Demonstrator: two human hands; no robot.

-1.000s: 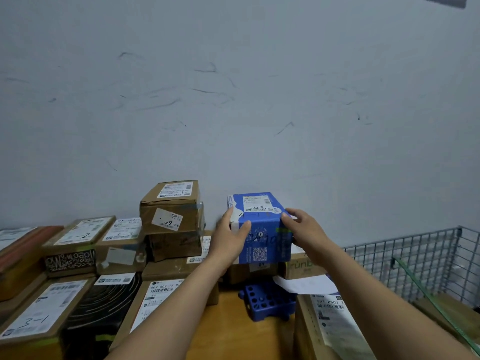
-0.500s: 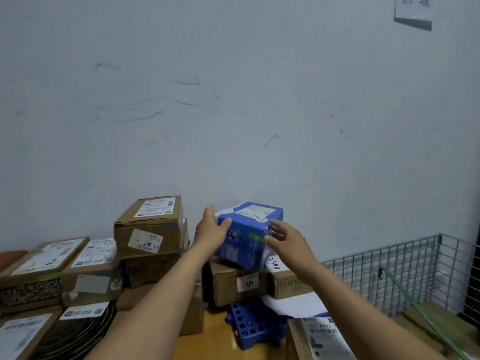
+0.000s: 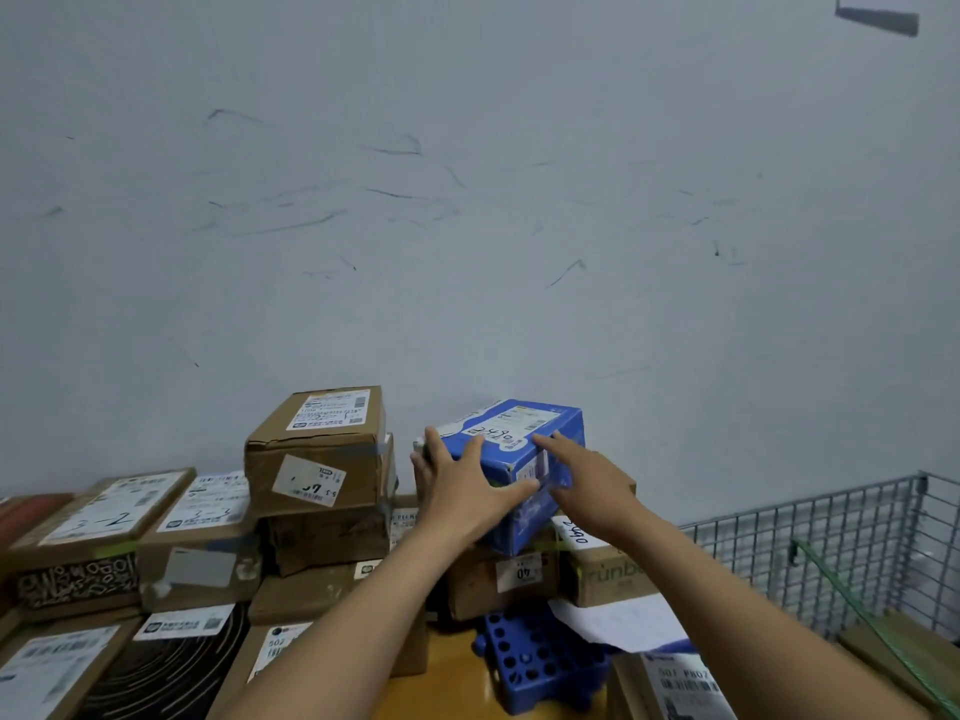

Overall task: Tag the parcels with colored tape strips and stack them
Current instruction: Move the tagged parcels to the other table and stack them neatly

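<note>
Pressing on the blue parcel [image 3: 563, 426] from both sides, we have the left grip [image 3: 467, 491] spread flat on its near left face, fingers reaching up to the top edge and thumb stretched across the face; no finger curls round it. The right grip [image 3: 587, 475] lies with straight fingers along the near right face, fingertips at the top edge, likewise unclenched. The blue parcel stands tilted, one lower corner down on two brown boxes: the box marked 40 [image 3: 488, 589] and, at its 3 o'clock, the printed box [image 3: 608, 574]. The wall [image 3: 467, 226] rises close behind. At 9 o'clock from the blue parcel we see a stack [image 3: 317, 470] of brown parcels, just beside the left grip. At 6 o'clock, below the brown boxes, a rack [image 3: 535, 662] lies on the worktop [image 3: 452, 688]. At 4 o'clock stands a wire basket [image 3: 831, 537].
</note>
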